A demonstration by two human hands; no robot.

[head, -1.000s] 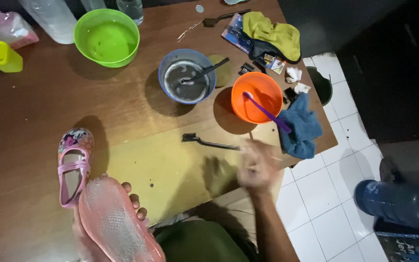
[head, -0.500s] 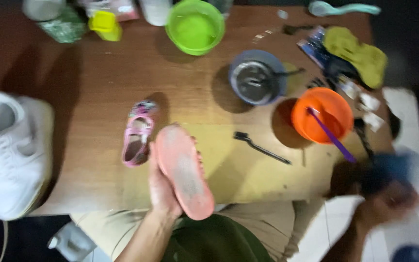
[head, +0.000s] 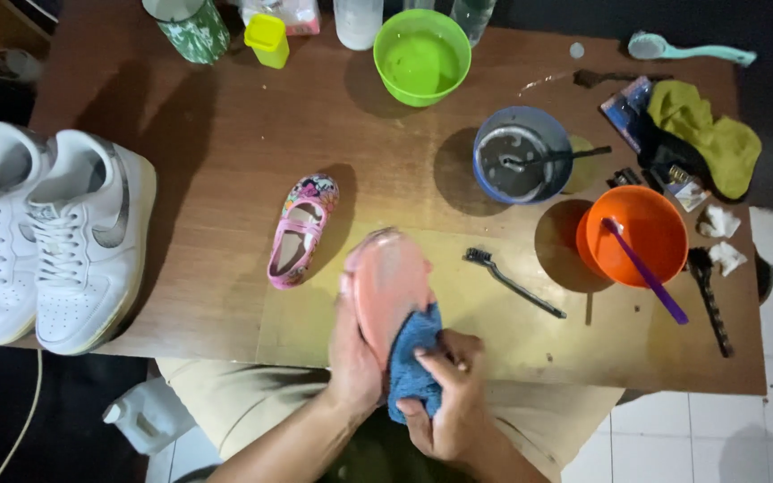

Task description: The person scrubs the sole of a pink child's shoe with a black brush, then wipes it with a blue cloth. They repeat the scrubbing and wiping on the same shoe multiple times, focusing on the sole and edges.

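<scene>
My left hand grips a small pink shoe sole up, just over the near edge of the wooden table. My right hand presses a blue cloth against the heel end of that sole. The matching pink flowered shoe lies on the table to the left, opening upward. A thin black brush rests on the yellowish mat right of my hands.
Two white sneakers stand at the table's left end. At the back and right are a green bowl, a blue bowl, an orange bowl with a purple stick, bottles, a yellow-green rag and more brushes.
My right hand came back from the right side with the blue cloth and now holds it on the pink sole. The view has shifted, bringing the white sneakers fully in.
</scene>
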